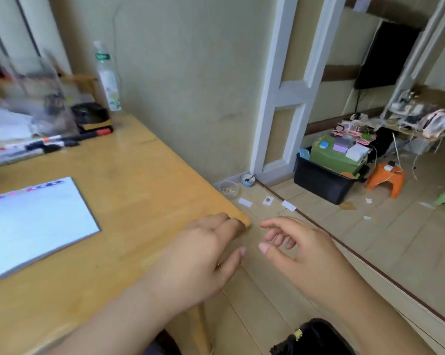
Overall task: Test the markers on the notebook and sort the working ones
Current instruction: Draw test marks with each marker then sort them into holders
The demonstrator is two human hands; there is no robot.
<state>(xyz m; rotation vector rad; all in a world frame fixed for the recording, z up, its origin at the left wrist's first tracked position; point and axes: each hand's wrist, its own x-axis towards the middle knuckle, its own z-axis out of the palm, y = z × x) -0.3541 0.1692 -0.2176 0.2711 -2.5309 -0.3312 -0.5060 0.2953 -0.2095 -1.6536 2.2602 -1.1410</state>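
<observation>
My left hand (203, 254) rests near the corner of the table (144, 175) with loosely bent fingers and holds nothing, and my right hand (300, 252) hangs beside it over the floor, fingers relaxed and also empty. The notebook (37, 221) lies open on the table to my left, and the markers (49, 144) lie in a loose row behind it, well apart from both hands. I think the danger is the long reach across: my forearm could drag over the notebook, or I could knock the markers so they roll and mix before I test them.

home room; wooden desk (139, 175); wall TV (385, 55); floor clutter, plastic stool (385, 179); pet bowl (247, 180)
</observation>
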